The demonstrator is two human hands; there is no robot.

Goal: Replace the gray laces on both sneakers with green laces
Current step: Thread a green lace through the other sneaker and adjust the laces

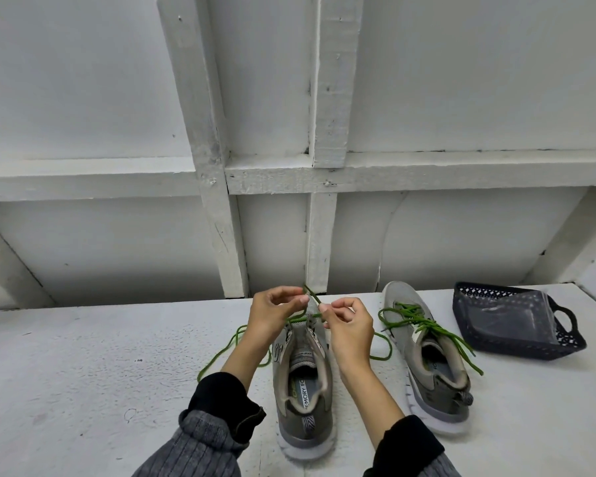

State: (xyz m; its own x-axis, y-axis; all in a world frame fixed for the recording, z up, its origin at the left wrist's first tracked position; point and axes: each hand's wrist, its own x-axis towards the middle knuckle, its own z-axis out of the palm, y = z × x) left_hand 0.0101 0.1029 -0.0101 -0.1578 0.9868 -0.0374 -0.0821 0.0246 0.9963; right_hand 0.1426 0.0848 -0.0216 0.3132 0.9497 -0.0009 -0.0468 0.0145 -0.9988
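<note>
Head: "EMORY FO" on sneaker insole (306, 394)

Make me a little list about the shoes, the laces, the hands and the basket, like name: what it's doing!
near sneaker: between the hands, lacing just begun at the toe end
its green lace: loose ends trail on the table
left hand: pinches the lace
right hand: pinches the lace
far sneaker: green lace threaded, ends untied
basket: dark, right of the sneakers, holds a clear plastic bag
</note>
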